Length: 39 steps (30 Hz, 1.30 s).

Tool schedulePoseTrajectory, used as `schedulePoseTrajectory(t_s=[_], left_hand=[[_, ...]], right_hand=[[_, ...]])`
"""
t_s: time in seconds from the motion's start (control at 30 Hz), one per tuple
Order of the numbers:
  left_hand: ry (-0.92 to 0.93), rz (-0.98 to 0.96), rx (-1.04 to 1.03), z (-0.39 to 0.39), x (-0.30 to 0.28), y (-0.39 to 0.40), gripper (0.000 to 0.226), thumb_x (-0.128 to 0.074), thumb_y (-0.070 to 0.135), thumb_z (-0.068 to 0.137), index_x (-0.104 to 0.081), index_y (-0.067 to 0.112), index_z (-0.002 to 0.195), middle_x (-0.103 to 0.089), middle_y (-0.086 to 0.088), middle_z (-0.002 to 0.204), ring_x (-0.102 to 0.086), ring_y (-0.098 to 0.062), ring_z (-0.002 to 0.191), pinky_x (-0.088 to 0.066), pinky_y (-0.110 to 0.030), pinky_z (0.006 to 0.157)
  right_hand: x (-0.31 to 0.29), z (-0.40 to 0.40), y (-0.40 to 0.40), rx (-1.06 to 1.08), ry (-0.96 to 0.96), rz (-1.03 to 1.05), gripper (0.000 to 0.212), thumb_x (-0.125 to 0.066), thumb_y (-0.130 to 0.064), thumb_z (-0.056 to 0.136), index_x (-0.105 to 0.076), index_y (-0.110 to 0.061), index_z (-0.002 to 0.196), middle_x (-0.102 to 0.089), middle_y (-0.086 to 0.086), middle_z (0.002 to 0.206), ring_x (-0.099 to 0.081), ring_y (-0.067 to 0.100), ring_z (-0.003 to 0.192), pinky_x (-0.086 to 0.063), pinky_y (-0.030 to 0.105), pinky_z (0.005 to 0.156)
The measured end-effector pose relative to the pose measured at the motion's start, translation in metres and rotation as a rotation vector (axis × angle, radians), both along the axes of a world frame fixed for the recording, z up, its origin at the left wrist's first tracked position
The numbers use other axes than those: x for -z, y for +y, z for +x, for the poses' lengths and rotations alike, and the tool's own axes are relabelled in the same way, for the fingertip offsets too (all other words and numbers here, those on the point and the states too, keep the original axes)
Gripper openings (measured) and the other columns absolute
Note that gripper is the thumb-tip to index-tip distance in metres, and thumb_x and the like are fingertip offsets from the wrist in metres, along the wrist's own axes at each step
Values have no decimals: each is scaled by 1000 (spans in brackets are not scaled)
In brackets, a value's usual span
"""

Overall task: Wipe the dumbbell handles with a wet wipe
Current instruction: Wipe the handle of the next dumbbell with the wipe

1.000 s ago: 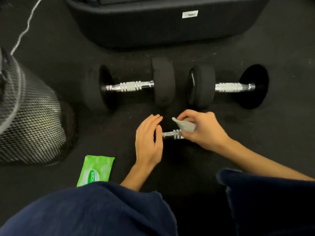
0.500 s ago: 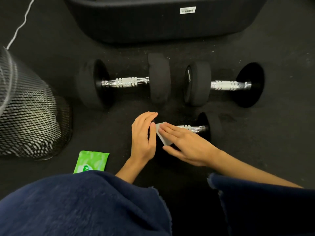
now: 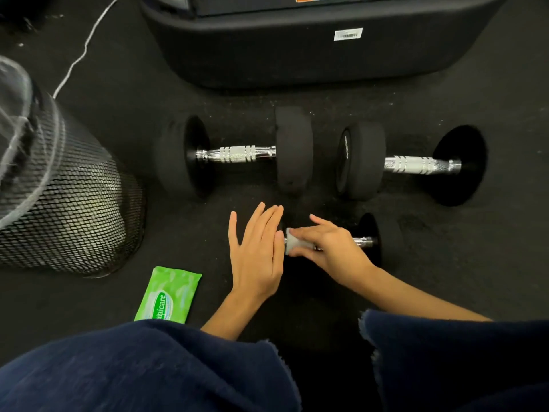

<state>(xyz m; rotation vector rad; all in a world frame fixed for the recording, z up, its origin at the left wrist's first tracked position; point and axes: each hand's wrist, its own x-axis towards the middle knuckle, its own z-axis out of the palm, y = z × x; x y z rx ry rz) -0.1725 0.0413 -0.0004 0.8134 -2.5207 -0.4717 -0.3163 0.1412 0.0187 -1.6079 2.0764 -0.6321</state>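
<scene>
1. The right hand has its fingers curled over a small pale-grey wet wipe, pressing it round the chrome handle of the nearest small black dumbbell.
2. That wipe sits at the handle's left end, right under the right hand's fingertips; the bare chrome part of the bar and one black weight disc show just to the right of the knuckles.
3. The left hand lies flat with straight fingers held together and grips nothing. Its inner edge is against the left end of the same dumbbell, just beside the wipe; that end's disc is hidden behind the hand.
4. Beyond the left hand's fingertips lies a larger black dumbbell with a ridged chrome handle, on the dark rubber floor.
5. Beyond the right hand lies a second large black dumbbell with a chrome handle, end to end with the first.
6. Near the left wrist, on its outer side, lies a flat green pack of wet wipes.
7. Further out on that side stands a black wire-mesh bin.
8. Navy-blue cloth covers the person's knees below both forearms.
</scene>
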Motion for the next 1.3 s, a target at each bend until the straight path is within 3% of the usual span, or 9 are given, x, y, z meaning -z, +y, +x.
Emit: schedulePoseTrajectory(t_s=[0.1, 0.23, 0.4, 0.57, 0.7, 0.93, 1.13, 1.2, 1.3], left_hand=[[-6, -10, -18, -1, 0, 1, 46, -31, 26, 102, -56, 12, 136, -57, 1, 141, -40, -13, 141, 0, -45, 122], [23, 32, -41, -4, 1, -1, 44, -31, 25, 101, -59, 14, 133, -58, 4, 138, -41, -12, 140, 2, -48, 121], [38, 59, -57, -2, 1, 2, 44, -31, 25, 100, -59, 16, 133, -58, 5, 138, -42, -10, 139, 4, -46, 121], [25, 49, -87, -6, 4, 1, 45, -29, 26, 100, -61, 18, 131, -60, 9, 135, -44, -10, 137, 2, -49, 120], [14, 58, -86, -7, 5, -1, 45, -29, 26, 100, -61, 19, 130, -60, 10, 135, -43, -9, 138, 3, -48, 120], [32, 70, -113, -6, 5, 4, 45, -29, 26, 100, -61, 19, 131, -59, 10, 136, -43, -9, 137, 2, -49, 119], [26, 62, -102, -5, 7, 2, 45, -29, 26, 100, -62, 20, 131, -59, 10, 136, -43, -9, 137, 1, -52, 119], [41, 65, -85, -4, 7, 2, 45, -29, 26, 100, -62, 20, 131, -60, 9, 135, -44, -9, 136, 0, -52, 119], [51, 79, -102, -4, 8, 3, 45, -29, 26, 100, -62, 20, 130, -60, 9, 135, -44, -9, 136, -2, -55, 118]], right_hand=[[-4, 2, -14, 52, -35, 153, 43, -58, -36, 92, -57, -21, 132, -63, 0, 130, -43, 17, 135, -29, 38, 115], [-3, -9, -21, 80, -167, 47, 25, -59, -32, 93, -73, -18, 109, -74, -1, 95, -67, 10, 88, -53, 38, 86], [-2, -12, -14, -42, -79, 191, 52, -72, -35, 82, -59, -21, 131, -63, -3, 130, -41, 16, 136, -31, 38, 115], [-1, -7, -18, 63, -139, 114, 57, -75, -40, 78, -60, -24, 130, -64, -4, 129, -43, 18, 135, -32, 32, 111], [-3, -8, -2, -94, -82, 74, 55, -60, -40, 90, -49, -19, 140, -50, -2, 144, -40, 8, 137, -21, 24, 117], [-7, -4, -12, 42, -80, 4, 38, -76, -26, 80, -70, -17, 116, -70, -1, 119, -57, 11, 121, -33, 25, 113], [-11, -20, -29, 136, -411, 106, 27, -81, -28, 75, -78, -15, 98, -76, -3, 91, -70, 3, 85, -56, 29, 85], [-13, -23, -26, 56, -340, 154, 33, -79, -30, 77, -75, -17, 108, -75, -2, 103, -67, 5, 97, -53, 30, 93], [-12, -10, -22, -106, 45, 183, 34, -68, -34, 87, -68, -21, 118, -70, 0, 113, -59, 15, 111, -45, 36, 99]])
